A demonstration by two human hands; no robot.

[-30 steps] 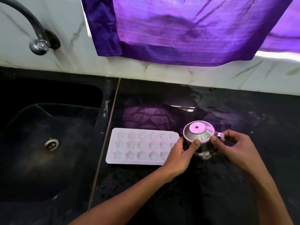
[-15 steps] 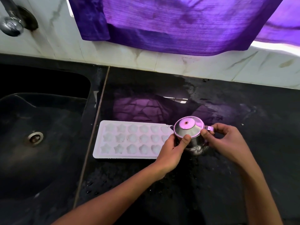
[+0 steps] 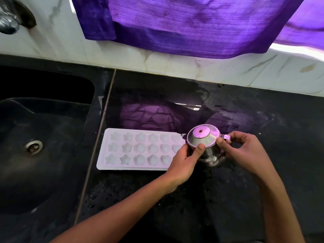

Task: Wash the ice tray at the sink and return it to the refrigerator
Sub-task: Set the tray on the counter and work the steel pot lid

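Ice tray (image 3: 140,149) lay flat on the wet bench (image 3: 228,199), beside the sink (image 3: 43,137). Left hand (image 3: 184,162) and right hand (image 3: 243,151) both pinched the steel pot (image 3: 206,142) touching its end. A slipped grip could have tipped it onto the tray.

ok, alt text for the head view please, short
Both hands, left hand and right hand, hold a small lidded steel pot on a wet black counter. A white ice tray with star-shaped cells lies just left of it, beside a dark sink; a purple curtain hangs behind.
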